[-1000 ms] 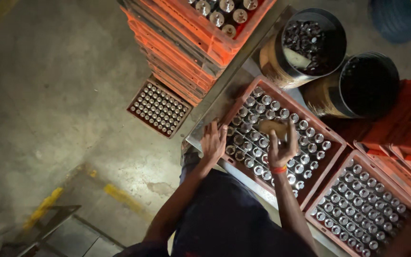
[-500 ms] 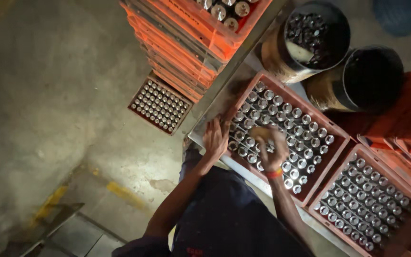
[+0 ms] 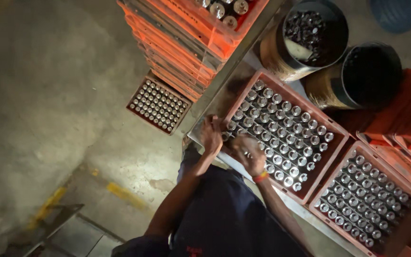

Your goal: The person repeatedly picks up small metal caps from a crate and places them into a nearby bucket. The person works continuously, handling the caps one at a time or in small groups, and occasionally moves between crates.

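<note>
I'm seeing both hands working the near corner of the red crate (image 3: pixel 339 133) of capped bottles (image 3: pixel 281 128) on the tabletop (image 3: pixel 217 97) — left hand (image 3: pixel 211 135) resting flat, fingers together; right hand (image 3: pixel 247 151) blurred, grip unreadable. Risk — knocking bottles together, tipping one.

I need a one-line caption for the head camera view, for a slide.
Seen from above, left hand and right hand rest on capped bottles in a red crate on a metal bench.
</note>
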Demonstrator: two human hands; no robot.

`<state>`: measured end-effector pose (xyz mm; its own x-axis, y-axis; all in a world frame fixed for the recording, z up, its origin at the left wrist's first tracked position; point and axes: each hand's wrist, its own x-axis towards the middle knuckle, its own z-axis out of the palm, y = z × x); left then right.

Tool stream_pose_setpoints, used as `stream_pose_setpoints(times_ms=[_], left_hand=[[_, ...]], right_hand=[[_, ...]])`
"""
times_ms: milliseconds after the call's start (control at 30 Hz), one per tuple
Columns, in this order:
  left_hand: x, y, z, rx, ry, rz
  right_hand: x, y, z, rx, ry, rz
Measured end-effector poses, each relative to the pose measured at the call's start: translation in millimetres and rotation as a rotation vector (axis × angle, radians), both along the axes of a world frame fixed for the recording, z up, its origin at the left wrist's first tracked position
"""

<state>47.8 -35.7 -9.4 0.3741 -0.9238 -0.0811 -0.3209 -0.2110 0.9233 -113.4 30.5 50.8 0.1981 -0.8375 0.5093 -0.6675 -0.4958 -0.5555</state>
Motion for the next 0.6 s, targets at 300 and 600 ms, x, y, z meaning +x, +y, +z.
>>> stream_pose_setpoints(times_ms=[300,600], left_hand=[[1,-8,0,0.023,-0.007,-0.003],[-1,2,-7,-0.077,0.104,-0.016]], right_hand=[[-25,20,12,0.165,-0.078,-0.084],[16,-34,8,0.149,-0.074,0.056]])
